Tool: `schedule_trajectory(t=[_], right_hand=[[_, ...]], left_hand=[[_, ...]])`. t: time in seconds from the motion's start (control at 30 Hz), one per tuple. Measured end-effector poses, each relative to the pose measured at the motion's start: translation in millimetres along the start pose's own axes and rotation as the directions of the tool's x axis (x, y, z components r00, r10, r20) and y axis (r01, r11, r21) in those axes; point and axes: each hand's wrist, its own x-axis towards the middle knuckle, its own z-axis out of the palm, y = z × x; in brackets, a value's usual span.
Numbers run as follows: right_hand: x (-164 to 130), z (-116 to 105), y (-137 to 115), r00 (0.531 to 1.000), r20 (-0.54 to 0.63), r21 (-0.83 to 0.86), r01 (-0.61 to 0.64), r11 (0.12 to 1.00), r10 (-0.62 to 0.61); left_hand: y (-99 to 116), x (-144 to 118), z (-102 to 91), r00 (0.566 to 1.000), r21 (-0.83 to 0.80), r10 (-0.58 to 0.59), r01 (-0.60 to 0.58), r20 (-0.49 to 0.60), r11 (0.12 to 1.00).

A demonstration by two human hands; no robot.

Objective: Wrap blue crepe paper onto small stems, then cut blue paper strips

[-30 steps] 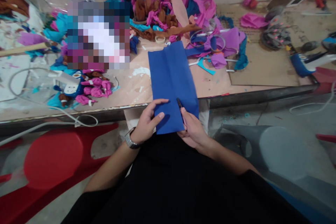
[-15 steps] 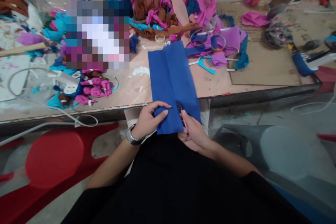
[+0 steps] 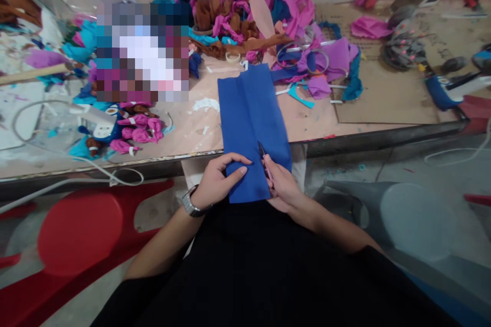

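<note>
A long piece of blue fabric (image 3: 251, 112) lies over the table's front edge, its near end hanging out towards my body. My left hand (image 3: 220, 179), with a metal watch at the wrist, grips the fabric's near left side, thumb on top. In my right hand (image 3: 284, 184) is a pair of scissors (image 3: 262, 151), dark blades pointing away from me along a lengthwise slit. Its handles are mostly hidden by the fingers. The blades look nearly closed. To the right of them, a strip of the fabric passes beside my right hand.
Crumpled pink, brown and purple pieces (image 3: 230, 5) heap along the wall. A blue-and-white device (image 3: 107, 125) with a cable sits at left, near pink tied bundles (image 3: 141, 134). Cardboard (image 3: 383, 97) covers the right side. A red stool (image 3: 80, 230) and a grey stool (image 3: 418, 219) flank me.
The scissor blades have gone from apart to nearly closed and sit slightly farther up the fabric. The fabric's near end and my left hand have shifted a little towards my body.
</note>
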Motion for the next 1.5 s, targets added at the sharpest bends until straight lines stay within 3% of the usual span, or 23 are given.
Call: schedule_trajectory(t=[0.4, 0.83, 1.1, 1.5], right_hand=[[-1, 5, -1, 0.998, -0.045, -0.083, 0.031, 0.996, -0.035], [2, 5, 1, 0.996, -0.033, -0.067, 0.083, 0.994, -0.085], [1, 7, -5, 1.000, -0.027, -0.011, -0.002, 1.000, 0.001], [2, 9, -5, 0.998, -0.062, -0.082, 0.008, 0.997, -0.014]], left_hand=[[3, -2, 0.3, 1.000, 0.005, 0.000, 0.000, -0.006, 1.000], [4, -4, -0.1, 1.000, 0.035, 0.005, -0.004, -0.007, 0.999], [4, -9, 2.0, 1.000, 0.001, -0.015, 0.015, 0.017, 1.000], [3, -14, 3.1, 1.000, -0.004, -0.003, 0.003, 0.021, 1.000]])
